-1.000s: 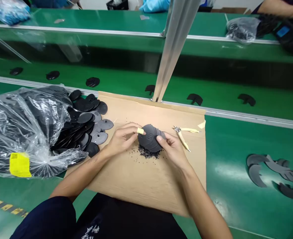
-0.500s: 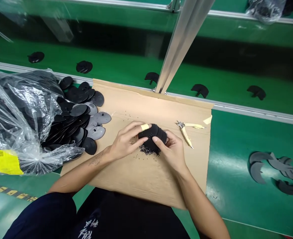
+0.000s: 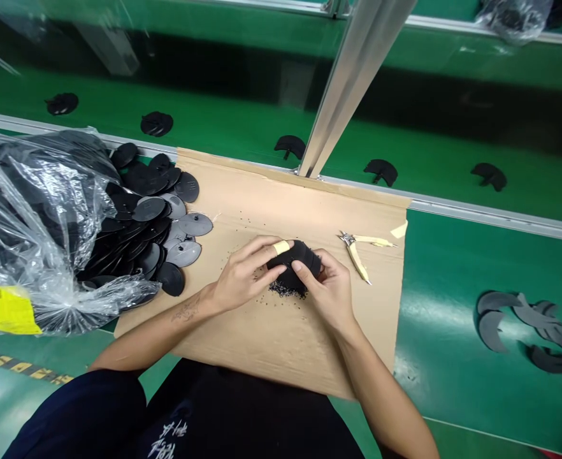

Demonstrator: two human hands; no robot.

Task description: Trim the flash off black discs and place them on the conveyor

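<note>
Between my two hands are black plastic parts [image 3: 294, 258], a rounded piece with stepped, layered edges. My left hand [image 3: 245, 271] grips its left side between thumb and fingers; yellow tape wraps one finger. On the other side my right hand [image 3: 331, 284] pinches it, thumb on top and fingers curled behind. Small black trimmings [image 3: 285, 291] lie in a heap just beneath, on the brown cardboard sheet [image 3: 262, 344]. To the right rest yellow-handled nippers [image 3: 356, 255], spread apart. The hands hide much of the held part's edges.
A clear plastic bag [image 3: 37, 210] of black parts lies at left, with loose black discs [image 3: 151, 209] spilling beside it. Grey crescent pieces [image 3: 534, 322] sit on the green table at right. A metal post [image 3: 352, 83] rises behind the cardboard; more black parts [image 3: 380, 172] lie beyond the rail.
The held part has tilted slightly between my hands, and its layered edge shows less distinctly. The view has shifted a little; my grip stays much the same.
</note>
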